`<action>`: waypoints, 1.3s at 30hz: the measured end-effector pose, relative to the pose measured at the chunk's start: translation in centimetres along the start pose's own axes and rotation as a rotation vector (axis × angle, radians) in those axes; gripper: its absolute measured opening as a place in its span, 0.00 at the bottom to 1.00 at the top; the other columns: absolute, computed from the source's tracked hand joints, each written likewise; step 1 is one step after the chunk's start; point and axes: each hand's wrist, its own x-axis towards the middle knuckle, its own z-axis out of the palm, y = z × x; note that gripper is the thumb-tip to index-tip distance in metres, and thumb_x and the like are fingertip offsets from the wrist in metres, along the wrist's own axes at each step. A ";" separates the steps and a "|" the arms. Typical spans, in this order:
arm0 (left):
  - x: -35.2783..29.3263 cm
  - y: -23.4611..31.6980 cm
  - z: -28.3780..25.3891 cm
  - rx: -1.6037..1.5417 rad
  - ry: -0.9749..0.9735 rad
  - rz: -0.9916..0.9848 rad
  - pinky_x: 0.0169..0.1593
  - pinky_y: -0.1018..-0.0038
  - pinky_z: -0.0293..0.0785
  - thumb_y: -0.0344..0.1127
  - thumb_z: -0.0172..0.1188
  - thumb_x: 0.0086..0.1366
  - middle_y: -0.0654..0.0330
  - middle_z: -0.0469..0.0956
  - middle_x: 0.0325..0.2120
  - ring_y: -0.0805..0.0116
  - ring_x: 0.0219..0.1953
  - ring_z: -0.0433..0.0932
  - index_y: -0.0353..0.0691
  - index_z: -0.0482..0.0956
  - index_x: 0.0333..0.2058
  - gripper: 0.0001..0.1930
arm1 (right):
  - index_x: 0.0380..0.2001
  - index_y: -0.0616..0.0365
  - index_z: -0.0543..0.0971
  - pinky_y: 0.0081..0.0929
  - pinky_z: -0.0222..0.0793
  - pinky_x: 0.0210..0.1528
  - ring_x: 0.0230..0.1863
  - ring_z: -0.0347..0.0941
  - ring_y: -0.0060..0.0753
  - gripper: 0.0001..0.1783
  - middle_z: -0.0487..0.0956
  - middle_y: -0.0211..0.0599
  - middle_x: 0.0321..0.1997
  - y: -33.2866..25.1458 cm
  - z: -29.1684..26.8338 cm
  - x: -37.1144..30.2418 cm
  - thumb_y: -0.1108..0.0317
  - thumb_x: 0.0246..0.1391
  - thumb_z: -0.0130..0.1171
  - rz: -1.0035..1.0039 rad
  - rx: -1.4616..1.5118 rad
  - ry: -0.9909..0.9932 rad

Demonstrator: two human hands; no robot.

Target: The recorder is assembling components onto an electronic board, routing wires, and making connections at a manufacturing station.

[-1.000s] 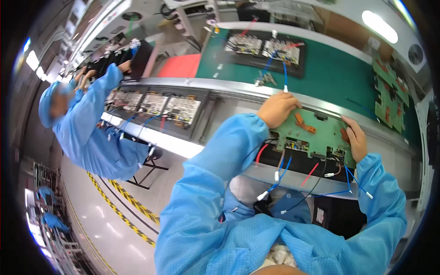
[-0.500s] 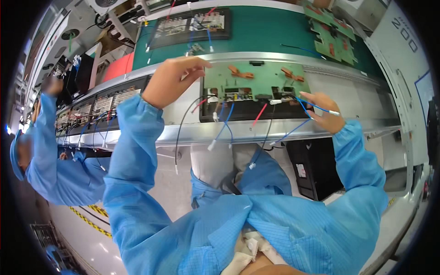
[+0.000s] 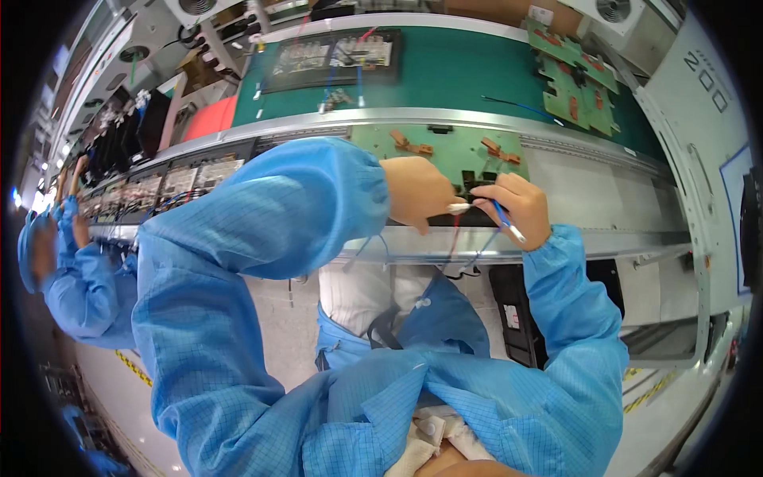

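Observation:
Over the green circuit board [image 3: 447,161] on its dark carrier, both my hands have come close together. My left hand [image 3: 419,191] is closed, its fingertips pinching a white connector [image 3: 458,208]. Just to its right, my right hand [image 3: 518,208] is closed around blue wires [image 3: 501,213], one of which ends in a white plug [image 3: 517,234] below the fingers. Whether its fingertips also grip the white connector is hidden. Orange-brown clips [image 3: 499,150] sit on the board. A red wire [image 3: 455,237] hangs over the front rail; my left sleeve covers the board's left part.
Behind the metal rail [image 3: 318,133], a green mat [image 3: 453,71] bears another wired board [image 3: 334,57], stacked green boards [image 3: 579,87] and a loose wire [image 3: 524,110]. More boards [image 3: 187,179] line the conveyor at left, where another person [image 3: 87,278] works. A black bin [image 3: 517,310] stands below.
My left hand has swung right and down from the board's left corner onto the white connector. My right hand has moved left toward it, with the blue wires still in its fingers.

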 end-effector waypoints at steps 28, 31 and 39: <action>5.8 -0.7 0.0 -0.526 0.536 -0.099 0.35 0.64 0.73 0.43 0.53 0.59 0.60 0.78 0.29 0.57 0.35 0.77 0.44 0.79 0.33 0.11 | 0.24 0.63 0.74 0.33 0.57 0.24 0.21 0.65 0.43 0.03 0.68 0.41 0.19 10.8 -0.6 0.5 0.75 0.48 0.55 -0.106 0.313 -0.080; 5.9 -0.8 -0.2 -0.367 0.618 -0.030 0.31 0.64 0.74 0.40 0.54 0.57 0.61 0.79 0.27 0.58 0.32 0.78 0.43 0.78 0.29 0.08 | 0.24 0.62 0.75 0.33 0.56 0.23 0.20 0.64 0.43 0.09 0.67 0.40 0.18 10.5 -0.1 0.6 0.67 0.49 0.58 -0.116 0.250 -0.073; 7.7 0.9 0.3 0.260 0.511 0.352 0.23 0.64 0.76 0.38 0.53 0.56 0.61 0.79 0.20 0.59 0.26 0.81 0.42 0.77 0.24 0.08 | 0.25 0.60 0.75 0.32 0.54 0.23 0.21 0.64 0.40 0.07 0.67 0.38 0.18 11.4 0.4 0.4 0.68 0.45 0.60 -0.141 0.216 -0.060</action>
